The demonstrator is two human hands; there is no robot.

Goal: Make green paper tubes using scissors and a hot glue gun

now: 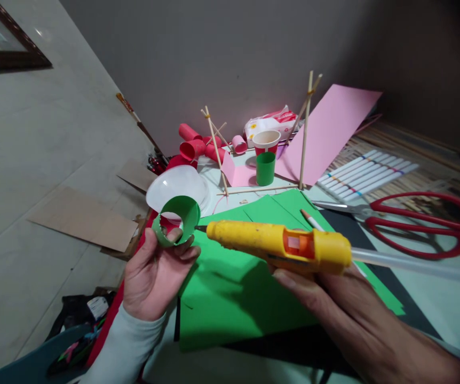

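Observation:
My left hand [153,274] is closed around a short green paper ring [177,220], thumb and fingers pinching its lower edge. My right hand [326,298] grips a yellow hot glue gun [282,246] with a clear glue stick [406,262] sticking out of its back. The gun's metal tip points left and almost touches the ring's outer wall. Both are held above green paper sheets [230,298] lying on the table.
Red-handled scissors [422,224], a row of white markers [368,173] and a pencil [312,220] lie to the right. Behind stand a wooden stick frame [304,133], a green cup [266,168], a paper cup [266,141], red tubes [198,146], a pink sheet [326,133] and a white bowl [180,186]. Cardboard [86,218] lies on the floor.

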